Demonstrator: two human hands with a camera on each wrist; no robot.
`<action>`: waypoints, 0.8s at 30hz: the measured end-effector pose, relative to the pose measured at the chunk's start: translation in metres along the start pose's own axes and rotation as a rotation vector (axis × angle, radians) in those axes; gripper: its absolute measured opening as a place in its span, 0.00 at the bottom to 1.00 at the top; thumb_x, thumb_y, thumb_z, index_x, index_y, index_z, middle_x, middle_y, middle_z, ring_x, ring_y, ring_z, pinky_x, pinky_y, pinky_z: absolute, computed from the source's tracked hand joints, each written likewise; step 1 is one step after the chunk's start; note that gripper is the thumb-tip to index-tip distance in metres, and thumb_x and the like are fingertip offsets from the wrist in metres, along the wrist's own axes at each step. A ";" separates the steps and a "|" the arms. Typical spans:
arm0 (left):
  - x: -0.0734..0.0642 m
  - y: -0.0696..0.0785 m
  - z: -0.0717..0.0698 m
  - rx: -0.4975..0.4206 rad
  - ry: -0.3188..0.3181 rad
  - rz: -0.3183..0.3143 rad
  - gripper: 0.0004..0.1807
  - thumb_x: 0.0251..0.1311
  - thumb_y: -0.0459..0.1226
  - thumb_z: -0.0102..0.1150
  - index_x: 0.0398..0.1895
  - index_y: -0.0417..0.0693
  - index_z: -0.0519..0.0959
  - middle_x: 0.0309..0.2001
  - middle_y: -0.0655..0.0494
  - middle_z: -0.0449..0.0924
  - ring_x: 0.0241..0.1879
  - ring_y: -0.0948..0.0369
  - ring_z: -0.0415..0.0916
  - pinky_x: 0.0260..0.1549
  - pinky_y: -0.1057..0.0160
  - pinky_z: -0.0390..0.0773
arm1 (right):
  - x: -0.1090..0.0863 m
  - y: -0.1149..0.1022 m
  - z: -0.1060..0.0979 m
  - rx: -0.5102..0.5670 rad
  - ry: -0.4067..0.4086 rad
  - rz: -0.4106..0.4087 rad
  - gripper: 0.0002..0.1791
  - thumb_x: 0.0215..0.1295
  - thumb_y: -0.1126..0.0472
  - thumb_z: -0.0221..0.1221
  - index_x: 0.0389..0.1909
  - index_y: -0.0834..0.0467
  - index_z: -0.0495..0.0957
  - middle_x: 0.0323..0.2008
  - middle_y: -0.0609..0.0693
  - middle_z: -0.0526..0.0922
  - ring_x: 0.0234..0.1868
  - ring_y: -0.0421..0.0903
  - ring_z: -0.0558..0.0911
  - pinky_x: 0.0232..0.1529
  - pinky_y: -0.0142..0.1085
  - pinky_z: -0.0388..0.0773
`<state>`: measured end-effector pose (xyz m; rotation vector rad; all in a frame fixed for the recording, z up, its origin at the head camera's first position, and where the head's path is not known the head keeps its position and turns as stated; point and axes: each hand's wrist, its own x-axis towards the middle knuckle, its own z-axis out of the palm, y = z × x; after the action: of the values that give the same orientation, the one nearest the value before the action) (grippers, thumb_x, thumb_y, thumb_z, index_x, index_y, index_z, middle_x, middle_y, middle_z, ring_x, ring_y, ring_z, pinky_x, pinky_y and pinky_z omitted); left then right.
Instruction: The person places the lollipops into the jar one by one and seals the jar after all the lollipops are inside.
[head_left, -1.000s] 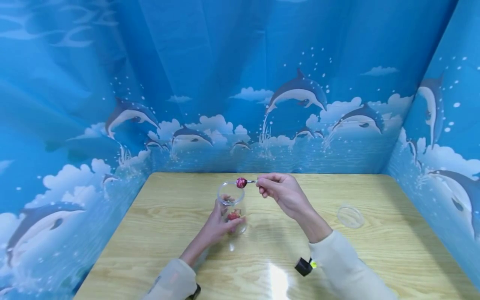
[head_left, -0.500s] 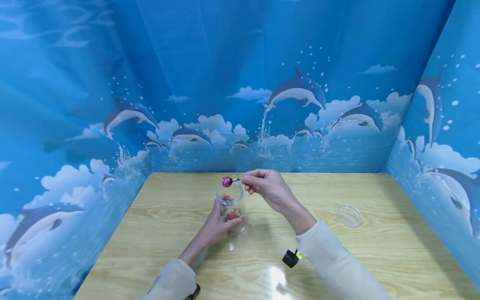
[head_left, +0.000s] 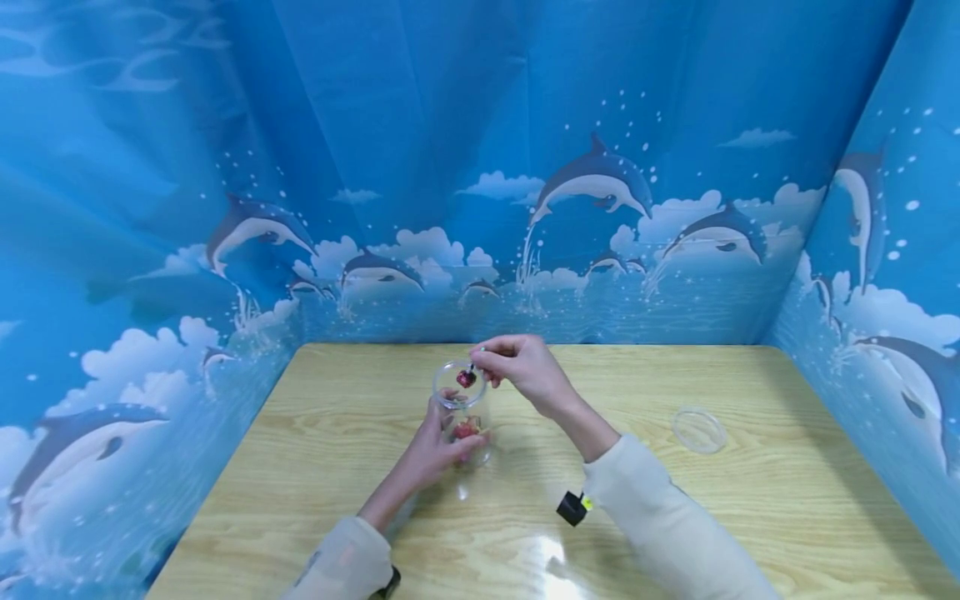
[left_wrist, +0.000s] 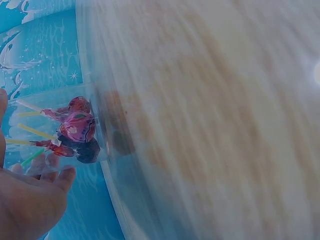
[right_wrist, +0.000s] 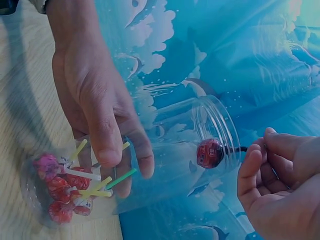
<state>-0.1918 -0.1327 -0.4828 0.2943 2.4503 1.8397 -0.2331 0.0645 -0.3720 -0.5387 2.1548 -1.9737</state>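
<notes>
A clear plastic jar (head_left: 480,408) stands upright and uncapped on the table, with my left hand (head_left: 435,446) gripping its side, thumb in front and fingers behind. Several wrapped lollipops (right_wrist: 60,195) with yellow, white and green sticks lie at its bottom. My right hand (head_left: 525,372) pinches the dark stick of a red-wrapped lollipop (right_wrist: 209,153) at the mouth of the jar. Its candy end points down, just inside the rim. In the left wrist view, the lollipops (left_wrist: 77,127) show through the jar wall beside my left fingers.
A clear round lid (head_left: 699,430) lies on the wooden table (head_left: 750,508) to the right. A small black device (head_left: 572,508) is by my right sleeve. Blue dolphin-print curtains (head_left: 450,167) enclose the table's back and sides.
My right hand has moved left with the lollipop, from the jar's right rim to over its mouth. The lollipop has tipped from level to candy-end down and entered the opening. My left hand stays put.
</notes>
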 end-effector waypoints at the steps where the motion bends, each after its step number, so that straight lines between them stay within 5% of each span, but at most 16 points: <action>1: 0.000 0.000 0.000 0.007 0.003 0.003 0.44 0.58 0.38 0.76 0.71 0.46 0.56 0.70 0.38 0.70 0.56 0.48 0.78 0.64 0.44 0.71 | 0.000 0.000 0.001 -0.033 -0.006 -0.016 0.13 0.72 0.58 0.65 0.49 0.64 0.86 0.38 0.65 0.85 0.30 0.44 0.80 0.32 0.32 0.80; 4: 0.001 0.000 -0.001 0.012 0.004 0.007 0.43 0.58 0.38 0.76 0.70 0.47 0.57 0.70 0.37 0.70 0.69 0.43 0.68 0.71 0.36 0.60 | 0.001 -0.001 0.003 -0.096 -0.019 -0.049 0.13 0.72 0.57 0.65 0.49 0.62 0.87 0.36 0.67 0.84 0.28 0.44 0.78 0.30 0.32 0.77; 7: 0.001 -0.001 -0.001 0.022 0.001 0.014 0.44 0.58 0.39 0.77 0.70 0.47 0.57 0.71 0.37 0.69 0.72 0.42 0.64 0.73 0.34 0.56 | 0.001 -0.002 0.005 -0.132 -0.029 -0.067 0.13 0.73 0.56 0.65 0.49 0.61 0.87 0.32 0.66 0.83 0.26 0.44 0.75 0.28 0.32 0.74; 13: 0.001 -0.003 -0.001 0.001 -0.006 0.048 0.45 0.57 0.36 0.77 0.71 0.43 0.56 0.67 0.41 0.73 0.64 0.45 0.73 0.64 0.40 0.72 | 0.001 -0.002 0.005 -0.139 -0.050 -0.089 0.14 0.74 0.56 0.63 0.53 0.59 0.86 0.27 0.58 0.80 0.25 0.49 0.73 0.25 0.32 0.72; 24: -0.001 -0.004 0.000 -0.014 0.017 0.076 0.43 0.56 0.29 0.75 0.70 0.42 0.58 0.66 0.41 0.71 0.67 0.37 0.69 0.55 0.44 0.81 | -0.011 -0.002 -0.011 -0.161 0.006 -0.066 0.15 0.75 0.53 0.62 0.54 0.57 0.86 0.35 0.54 0.84 0.33 0.49 0.78 0.29 0.36 0.76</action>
<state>-0.1910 -0.1341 -0.4865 0.3782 2.4690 1.8957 -0.2269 0.0792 -0.3700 -0.6361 2.3421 -1.8458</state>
